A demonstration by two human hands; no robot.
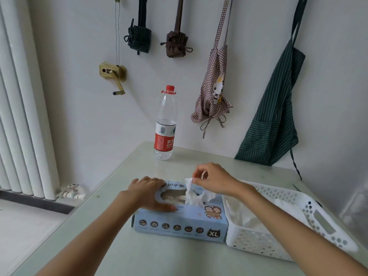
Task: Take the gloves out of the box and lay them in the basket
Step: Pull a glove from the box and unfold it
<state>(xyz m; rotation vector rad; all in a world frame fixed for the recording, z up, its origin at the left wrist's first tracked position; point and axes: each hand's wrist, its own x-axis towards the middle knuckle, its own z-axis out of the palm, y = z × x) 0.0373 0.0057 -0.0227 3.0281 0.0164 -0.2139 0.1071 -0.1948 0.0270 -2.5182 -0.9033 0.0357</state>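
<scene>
A light blue glove box (179,222) marked XL lies on the table, its oval top opening facing up. My left hand (148,191) rests flat on the box's left top, fingers spread over the opening's edge. My right hand (214,179) pinches a thin white glove (192,193) that rises partly out of the opening. More gloves show inside the opening. Touching the box's right side stands a white perforated basket (310,214), with white gloves (245,214) lying in it.
A water bottle (165,124) with a red cap stands at the table's far edge near the wall. Aprons (272,116) hang on the wall behind. A radiator (22,108) stands at the left. The table's left edge drops to the floor.
</scene>
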